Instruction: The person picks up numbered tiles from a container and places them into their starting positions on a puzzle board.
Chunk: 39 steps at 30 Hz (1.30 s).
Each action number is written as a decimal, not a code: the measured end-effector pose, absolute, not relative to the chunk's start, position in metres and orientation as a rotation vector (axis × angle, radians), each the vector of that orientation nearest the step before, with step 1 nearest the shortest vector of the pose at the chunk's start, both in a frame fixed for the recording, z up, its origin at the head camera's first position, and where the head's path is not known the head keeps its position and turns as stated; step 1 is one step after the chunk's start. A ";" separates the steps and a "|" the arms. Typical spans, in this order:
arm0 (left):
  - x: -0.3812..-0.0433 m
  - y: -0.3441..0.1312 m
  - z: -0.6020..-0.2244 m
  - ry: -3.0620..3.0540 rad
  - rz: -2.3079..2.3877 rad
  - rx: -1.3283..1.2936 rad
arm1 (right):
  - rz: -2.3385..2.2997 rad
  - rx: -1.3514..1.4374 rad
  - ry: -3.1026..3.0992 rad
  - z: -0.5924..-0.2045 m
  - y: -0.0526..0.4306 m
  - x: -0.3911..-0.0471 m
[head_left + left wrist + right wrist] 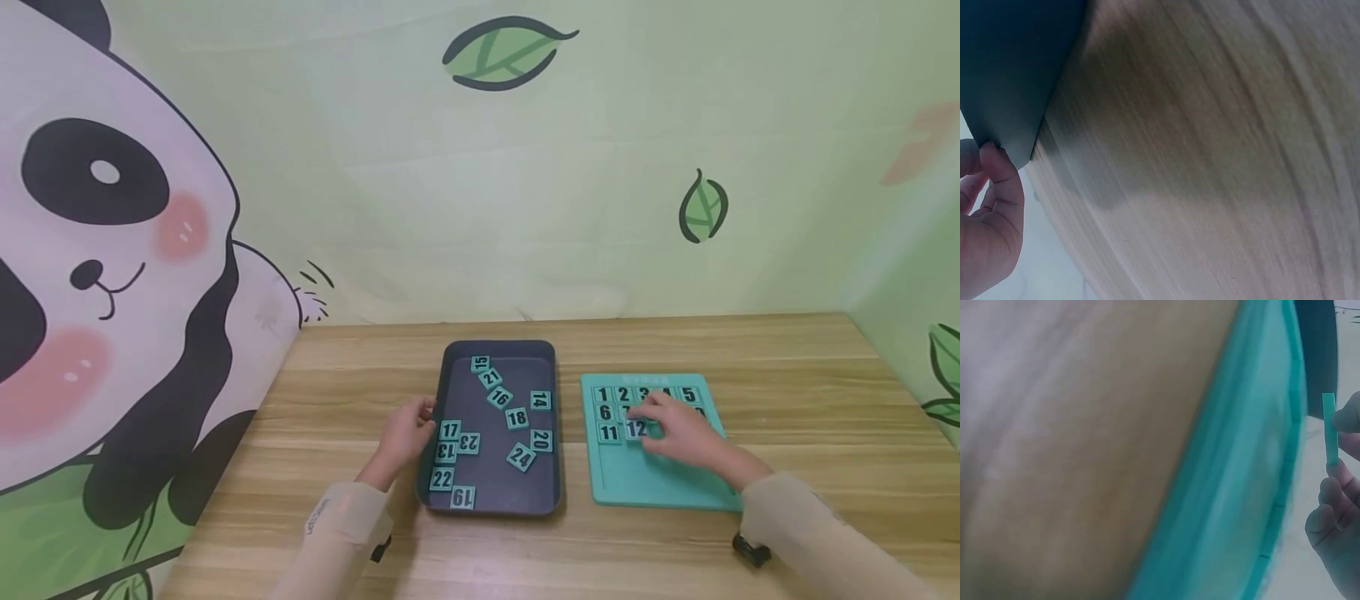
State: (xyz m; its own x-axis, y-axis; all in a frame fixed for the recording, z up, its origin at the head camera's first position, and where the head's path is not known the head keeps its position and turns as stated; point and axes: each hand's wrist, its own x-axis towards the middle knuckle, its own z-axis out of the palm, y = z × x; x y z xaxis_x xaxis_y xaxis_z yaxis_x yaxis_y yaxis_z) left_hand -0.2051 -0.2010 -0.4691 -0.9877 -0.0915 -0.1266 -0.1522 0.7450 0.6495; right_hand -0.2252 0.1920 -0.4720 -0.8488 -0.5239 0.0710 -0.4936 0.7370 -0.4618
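My left hand pinches the left rim of a dark tray; the left wrist view has its fingertips at the tray's edge. Loose teal number tiles lie in the tray, among them 18, 24 and 19. With thumb and fingers my right hand pinches the number 12 tile, slightly above a teal number board. In the right wrist view this tile shows edge-on. Tiles fill the board's top rows from the left, and tile 11 begins the third; my hand covers some.
Tray and board stand side by side on a wood-grain table, a narrow gap between them. Behind the table rises a wall printed with leaves and a panda.
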 end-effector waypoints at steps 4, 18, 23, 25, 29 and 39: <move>-0.206 -0.201 -0.470 2.851 1.067 -0.205 | -0.716 -0.824 2.859 -0.480 0.195 -0.225; -0.206 -0.201 -0.471 2.849 1.089 -0.220 | -0.607 -0.802 2.926 -0.486 0.190 -0.222; -0.205 -0.201 -0.470 2.856 1.083 -0.202 | -0.621 -0.774 2.923 -0.487 0.189 -0.224; -0.205 -0.201 -0.470 2.857 1.087 -0.199 | -0.625 -0.771 2.921 -0.486 0.188 -0.225; -0.205 -0.201 -0.469 2.857 1.098 -0.195 | -0.630 -0.770 2.923 -0.484 0.187 -0.225; -0.205 -0.202 -0.470 2.879 1.092 -0.156 | -0.701 -0.865 2.973 -0.480 0.173 -0.225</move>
